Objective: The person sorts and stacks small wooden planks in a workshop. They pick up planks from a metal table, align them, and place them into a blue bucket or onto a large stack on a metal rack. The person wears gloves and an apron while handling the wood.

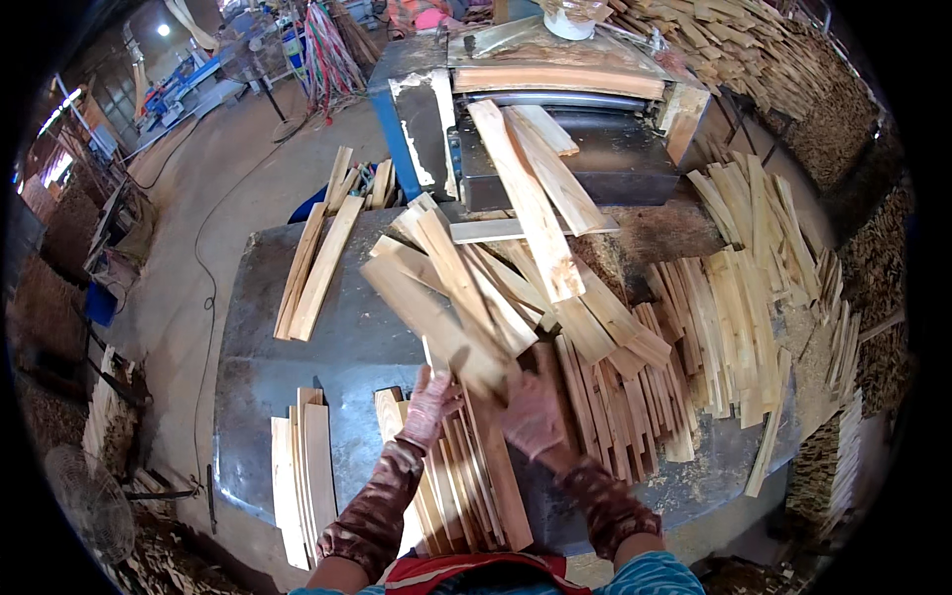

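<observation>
A wooden board (431, 317), smeared by motion, slants over the pile in front of me. My right hand (535, 415), in a thin pinkish glove, is closed on its near end; the fingertips are blurred. My left hand (430, 409), gloved alike, is beside the board's left edge with its fingers apart, above a stack of narrow wooden slats (451, 486). A pale strip of wood shows just beyond its fingertips. Loose boards (451, 263) lie crosswise past the held board. Two long boards (531, 208) rest partly on the machine's bed.
A planer-like machine (565, 89) stands at the far side of the dark metal table (347, 372). Stacked slats (739, 327) cover the table's right side. Smaller bundles (302, 461) lie at left. A cable (203, 263) runs along the floor; a wood heap (734, 50) rises behind.
</observation>
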### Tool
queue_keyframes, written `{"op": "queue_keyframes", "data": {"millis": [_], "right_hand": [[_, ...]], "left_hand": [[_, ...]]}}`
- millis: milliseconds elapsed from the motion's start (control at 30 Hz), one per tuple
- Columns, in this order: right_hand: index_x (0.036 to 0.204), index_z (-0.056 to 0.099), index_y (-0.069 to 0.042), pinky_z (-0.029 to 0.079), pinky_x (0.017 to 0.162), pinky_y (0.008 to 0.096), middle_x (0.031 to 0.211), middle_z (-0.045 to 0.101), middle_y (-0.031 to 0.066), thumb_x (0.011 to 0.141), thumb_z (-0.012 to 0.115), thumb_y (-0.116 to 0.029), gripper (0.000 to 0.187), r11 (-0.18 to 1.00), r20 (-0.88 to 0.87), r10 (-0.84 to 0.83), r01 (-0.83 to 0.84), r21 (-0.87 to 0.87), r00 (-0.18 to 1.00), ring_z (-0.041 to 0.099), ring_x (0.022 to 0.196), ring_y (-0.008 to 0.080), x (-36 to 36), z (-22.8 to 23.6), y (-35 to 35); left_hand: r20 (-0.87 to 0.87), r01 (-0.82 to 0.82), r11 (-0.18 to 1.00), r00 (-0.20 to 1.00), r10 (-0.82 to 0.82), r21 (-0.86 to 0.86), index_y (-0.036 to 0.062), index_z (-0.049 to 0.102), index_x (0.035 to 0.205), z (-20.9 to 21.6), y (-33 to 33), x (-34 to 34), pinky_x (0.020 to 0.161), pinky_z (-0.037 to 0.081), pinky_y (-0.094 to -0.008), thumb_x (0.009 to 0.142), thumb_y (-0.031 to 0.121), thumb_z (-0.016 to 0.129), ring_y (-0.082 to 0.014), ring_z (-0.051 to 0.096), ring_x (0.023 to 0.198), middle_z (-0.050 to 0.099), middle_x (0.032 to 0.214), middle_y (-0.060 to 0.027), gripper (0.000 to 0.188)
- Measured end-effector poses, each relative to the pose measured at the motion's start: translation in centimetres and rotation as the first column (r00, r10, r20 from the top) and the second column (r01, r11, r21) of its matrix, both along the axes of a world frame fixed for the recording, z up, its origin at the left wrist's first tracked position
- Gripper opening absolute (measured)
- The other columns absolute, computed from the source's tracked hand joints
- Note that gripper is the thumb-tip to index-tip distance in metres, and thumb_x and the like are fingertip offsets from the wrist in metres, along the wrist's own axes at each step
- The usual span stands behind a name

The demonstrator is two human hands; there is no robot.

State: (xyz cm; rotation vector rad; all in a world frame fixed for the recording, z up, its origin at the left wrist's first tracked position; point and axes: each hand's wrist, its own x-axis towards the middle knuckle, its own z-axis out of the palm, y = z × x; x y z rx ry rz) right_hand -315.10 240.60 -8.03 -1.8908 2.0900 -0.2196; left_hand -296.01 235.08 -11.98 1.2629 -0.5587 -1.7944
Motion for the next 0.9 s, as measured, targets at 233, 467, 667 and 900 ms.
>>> {"op": "queue_keyframes", "data": {"millis": [233,467,667,900], "right_hand": [[0.144,0.044,0.001,0.043,0.108,0.0497,0.138,0.053,0.0272,0.088,0.059,-0.064,0.088,0.783,0.308,0.041,0.161,-0.601,0.951,0.054,0.126,0.0393,-2.4,1.9,-3.5],[0.156,0.015,-0.001,0.045,0.106,0.0481,0.157,0.028,0.0256,0.077,0.068,-0.066,0.115,0.873,-0.022,-0.304,0.27,-0.406,0.952,0.051,0.128,0.0415,-7.1,-5.2,-17.0],[0.159,0.006,-0.005,0.049,0.098,0.0463,0.137,0.048,0.0251,0.071,0.078,-0.041,0.119,0.932,0.176,-0.336,0.354,-0.079,0.925,0.057,0.116,0.0403,-7.3,-4.3,-16.8],[0.153,0.022,-0.004,0.052,0.091,0.0486,0.131,0.052,0.0245,0.076,0.075,-0.042,0.102,0.962,0.284,-0.192,0.237,-0.132,0.939,0.059,0.111,0.0433,-4.6,-2.1,-9.1]], "left_hand": [[-0.08,-0.467,0.873,0.884,0.46,-0.145,0.0053,0.064,0.116,-3.9,-6.7,8.9,0.084,0.059,-0.0366,0.092,0.023,0.072,-0.0218,0.069,0.092,0.07,0.103,-0.0072,0.031],[-0.369,-0.51,0.824,0.836,0.407,-0.246,0.005,0.059,0.121,3.8,-20.8,17.5,0.09,0.058,-0.0375,0.097,0.03,0.066,-0.021,0.067,0.102,0.069,0.11,-0.0081,0.035],[-0.194,0.08,0.956,0.971,-0.138,-0.282,0.0118,0.062,0.11,3.0,-15.7,4.9,0.082,0.057,-0.0375,0.095,0.029,0.069,-0.0219,0.066,0.091,0.069,0.101,-0.0068,0.024],[-0.089,-0.011,0.996,0.996,0.019,0.089,0.0136,0.054,0.13,-4.3,-3.5,-7.8,0.078,0.05,-0.0316,0.092,0.029,0.069,-0.0183,0.061,0.092,0.063,0.103,-0.0016,0.044]]}}
